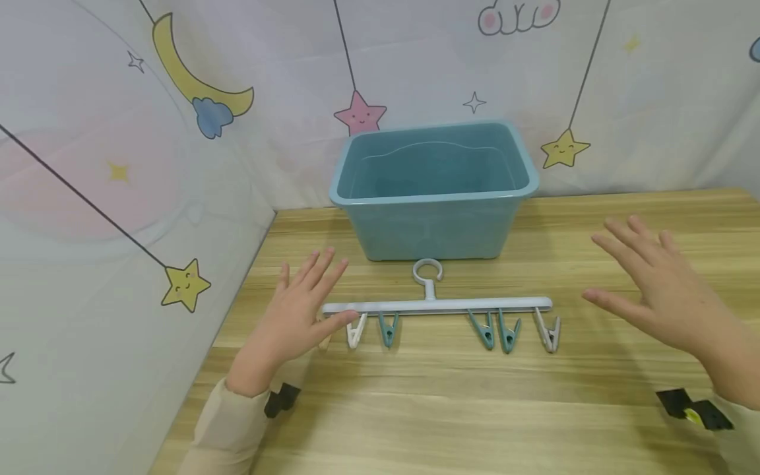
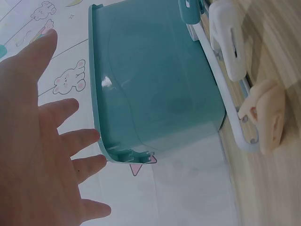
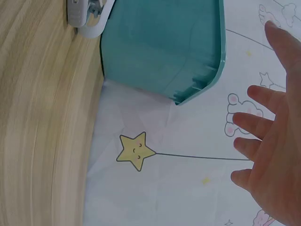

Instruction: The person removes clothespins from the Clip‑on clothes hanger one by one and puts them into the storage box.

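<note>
Between both spread hands lies the clip hanger [image 1: 438, 305].

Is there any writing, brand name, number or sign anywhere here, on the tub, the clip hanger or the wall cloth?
No readable text in any view.
Tub: plain teal, no label shows.
Hanger: no marking shows.
Cloth: only drawings of stars, a moon and rabbits, no words.

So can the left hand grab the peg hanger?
Probably yes. The left hand is open, its fingertips already at the left end of the hanger, which lies flat on the table. Nothing sits between them; the tub stands behind it.
</note>
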### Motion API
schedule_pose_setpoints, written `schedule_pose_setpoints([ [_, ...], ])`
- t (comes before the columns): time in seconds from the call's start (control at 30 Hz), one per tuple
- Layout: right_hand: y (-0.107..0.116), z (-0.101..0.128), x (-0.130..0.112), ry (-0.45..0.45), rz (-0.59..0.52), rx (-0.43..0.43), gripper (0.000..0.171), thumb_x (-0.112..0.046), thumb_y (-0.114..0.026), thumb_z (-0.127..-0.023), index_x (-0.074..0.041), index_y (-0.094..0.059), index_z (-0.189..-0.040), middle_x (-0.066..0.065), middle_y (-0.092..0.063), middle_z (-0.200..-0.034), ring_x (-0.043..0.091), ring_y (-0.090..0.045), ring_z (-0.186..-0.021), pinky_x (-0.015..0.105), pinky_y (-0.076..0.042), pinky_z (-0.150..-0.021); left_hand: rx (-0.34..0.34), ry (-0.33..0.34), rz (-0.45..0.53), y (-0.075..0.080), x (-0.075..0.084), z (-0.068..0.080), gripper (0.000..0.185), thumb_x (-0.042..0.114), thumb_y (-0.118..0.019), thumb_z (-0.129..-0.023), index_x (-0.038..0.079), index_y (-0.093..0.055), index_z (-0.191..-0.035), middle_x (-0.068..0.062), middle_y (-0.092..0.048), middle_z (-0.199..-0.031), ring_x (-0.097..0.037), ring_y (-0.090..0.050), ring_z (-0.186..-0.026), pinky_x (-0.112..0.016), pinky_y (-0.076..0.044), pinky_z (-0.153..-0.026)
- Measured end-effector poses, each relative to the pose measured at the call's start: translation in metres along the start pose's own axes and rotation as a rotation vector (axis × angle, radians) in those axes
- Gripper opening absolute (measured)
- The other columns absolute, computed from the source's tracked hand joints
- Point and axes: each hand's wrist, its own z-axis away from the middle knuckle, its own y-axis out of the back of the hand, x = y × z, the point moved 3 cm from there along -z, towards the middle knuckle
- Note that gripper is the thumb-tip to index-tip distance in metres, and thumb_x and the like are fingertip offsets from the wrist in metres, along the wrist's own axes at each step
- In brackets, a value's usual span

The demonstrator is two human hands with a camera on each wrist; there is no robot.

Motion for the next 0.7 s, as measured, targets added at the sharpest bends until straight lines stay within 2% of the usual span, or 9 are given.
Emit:
schedule_pose_setpoints([
  [0.13, -0.001, -0.001, -0.002, 0.008, -0.025, 0.017, 0.076, -0.036, -0.073, -0.085, 0.0, -0.04, -0.143, 0.027, -0.034, -0.148, 0.043, -0.012, -0.145, 0.059, 0.002, -0.114, 0.0, -0.015, 0.021, -0.003, 0.001, -0.003, 0.079, 0.058, -0.054, -0.091, 0.023, -0.022, -0.155, -0.005, -0.014, -0.161, -0.028, -0.008, -0.149, -0.067, 0.0, -0.11],
  [0.33, -0.008, -0.001, -0.005, 0.023, -0.067, 0.008, 0.072, -0.032, -0.075, -0.084, 0.002, -0.045, -0.139, 0.027, -0.04, -0.144, 0.044, -0.024, -0.14, 0.054, -0.002, -0.117, -0.018, -0.03, 0.035, -0.011, 0.002, -0.009, 0.078, 0.06, -0.053, -0.091, 0.022, -0.025, -0.154, -0.008, -0.024, -0.158, -0.031, -0.018, -0.146, -0.065, -0.004, -0.111],
  [0.4, -0.011, -0.001, -0.005, 0.023, -0.082, -0.001, 0.07, -0.031, -0.075, -0.083, 0.002, -0.046, -0.138, 0.027, -0.041, -0.143, 0.046, -0.03, -0.136, 0.055, -0.008, -0.116, -0.021, -0.034, 0.04, -0.013, 0.003, -0.011, 0.077, 0.06, -0.052, -0.092, 0.022, -0.026, -0.154, -0.008, -0.026, -0.158, -0.031, -0.021, -0.145, -0.065, -0.006, -0.111],
  [0.57, -0.022, 0.001, -0.004, -0.004, -0.092, -0.053, 0.067, -0.031, -0.074, -0.084, 0.001, -0.048, -0.137, 0.025, -0.044, -0.141, 0.046, -0.039, -0.126, 0.064, -0.03, -0.101, -0.029, -0.053, 0.077, -0.019, 0.006, -0.02, 0.075, 0.058, -0.053, -0.092, 0.02, -0.029, -0.153, -0.006, -0.03, -0.156, -0.028, -0.026, -0.144, -0.063, -0.012, -0.112],
  [0.7, -0.029, 0.001, -0.003, -0.003, -0.072, -0.091, 0.066, -0.035, -0.072, -0.086, 0.001, -0.048, -0.136, 0.026, -0.047, -0.138, 0.048, -0.043, -0.123, 0.065, -0.036, -0.093, -0.053, -0.065, 0.102, -0.023, 0.007, -0.028, 0.074, 0.056, -0.055, -0.092, 0.018, -0.032, -0.152, -0.005, -0.032, -0.155, -0.026, -0.029, -0.142, -0.061, -0.016, -0.112],
])
